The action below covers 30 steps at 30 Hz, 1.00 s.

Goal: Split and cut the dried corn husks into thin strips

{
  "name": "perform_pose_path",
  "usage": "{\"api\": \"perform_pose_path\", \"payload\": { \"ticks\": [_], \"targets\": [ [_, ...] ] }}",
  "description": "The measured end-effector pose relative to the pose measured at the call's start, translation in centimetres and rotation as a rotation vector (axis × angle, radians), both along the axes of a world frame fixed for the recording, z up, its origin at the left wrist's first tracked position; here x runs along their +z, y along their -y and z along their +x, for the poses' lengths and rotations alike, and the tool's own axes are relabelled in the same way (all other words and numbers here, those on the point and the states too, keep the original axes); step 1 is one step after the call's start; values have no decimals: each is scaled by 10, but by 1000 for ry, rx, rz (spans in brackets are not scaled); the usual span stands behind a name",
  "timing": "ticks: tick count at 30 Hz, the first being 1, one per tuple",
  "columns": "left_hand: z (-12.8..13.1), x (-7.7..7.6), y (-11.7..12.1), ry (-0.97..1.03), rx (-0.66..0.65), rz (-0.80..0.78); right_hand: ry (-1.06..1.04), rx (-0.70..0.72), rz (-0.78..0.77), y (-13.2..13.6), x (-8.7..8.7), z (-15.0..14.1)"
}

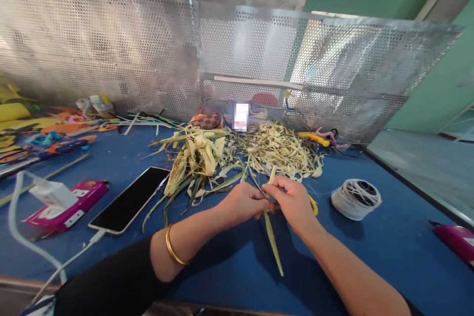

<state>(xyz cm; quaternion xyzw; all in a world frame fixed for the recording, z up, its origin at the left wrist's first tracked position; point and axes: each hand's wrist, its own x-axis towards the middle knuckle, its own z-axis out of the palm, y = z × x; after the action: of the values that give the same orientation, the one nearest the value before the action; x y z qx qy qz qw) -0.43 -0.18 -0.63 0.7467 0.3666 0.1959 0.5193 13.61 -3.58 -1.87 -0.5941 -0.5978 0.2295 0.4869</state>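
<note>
Close together at the middle of the table, my left hand point(246, 202) and my right hand point(292, 202) pinch a narrow pale green leaf strip point(273, 247). Its long tapered end hangs down toward me, and a short end sticks up above the fingers. The fingertips of both hands nearly meet, so the gripped part is hidden. Partly behind my right hand, a curved yellow handle point(313, 205) lies on the table. Beyond the hands are a bundle of drying leaves point(200, 155) and a heap of pale leaf scraps point(279, 150).
On the blue table point(222, 266), a spool of white twine point(356, 199) stands right. Left lie a phone point(130, 201) on a charging cable and a magenta power strip point(66, 205). Yellow-handled pliers point(314, 138) rest near the perforated metal screen point(255, 44). Colourful scraps point(55, 138) cover the far left.
</note>
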Motion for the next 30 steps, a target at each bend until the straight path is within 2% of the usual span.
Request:
{"api": "perform_pose_path", "payload": {
  "ticks": [6,9,12,13,15,18,20,22,30],
  "targets": [
    [-1,6,4,15,-55,-23,98,-55,166,-1,-2,-4],
    [1,4,4,109,16,-187,229,-35,271,-2,4,3],
    [1,0,-2,249,155,-353,328,-130,354,0,15,17],
    [0,-1,-5,291,186,-385,333,-168,339,2,18,21],
    [0,-3,-10,353,228,-412,313,-174,215,5,23,27],
    [-1,-6,-14,357,276,-360,360,18,-56,8,25,27],
    [0,-7,-13,330,312,-328,435,156,-144,8,23,23],
    [1,-8,-12,323,335,-334,464,207,-147,8,22,19],
    [1,-9,-14,338,377,-322,461,217,-58,6,19,16]
  ]
}}
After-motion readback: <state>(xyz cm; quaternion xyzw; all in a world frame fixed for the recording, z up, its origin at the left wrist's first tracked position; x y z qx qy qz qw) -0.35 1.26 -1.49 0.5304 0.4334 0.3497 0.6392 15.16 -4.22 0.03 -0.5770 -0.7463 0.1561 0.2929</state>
